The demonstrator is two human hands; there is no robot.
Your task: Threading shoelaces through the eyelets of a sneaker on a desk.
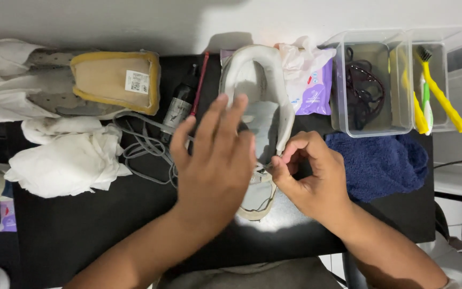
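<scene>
White shoe lies at the middle of the black table, its opening facing up and its toe end pointing toward the person. Over the shoe's near-left part the left hand hovers flat, fingers spread and straight, gripping nothing (whether the palm touches the shoe cannot be told). At the shoe's right edge the right hand has thumb and forefinger pinched together on a thin lace at the eyelets, the other fingers curled. Left of the shoe lie a loose grey lace, a small dark bottle and a slim red stick; further left are crumpled white cloths and a tan-lined second shoe. Just right of the shoe sits a purple pack of wipes, then a blue towel and clear plastic bins holding dark cords and yellow brushes.
</scene>
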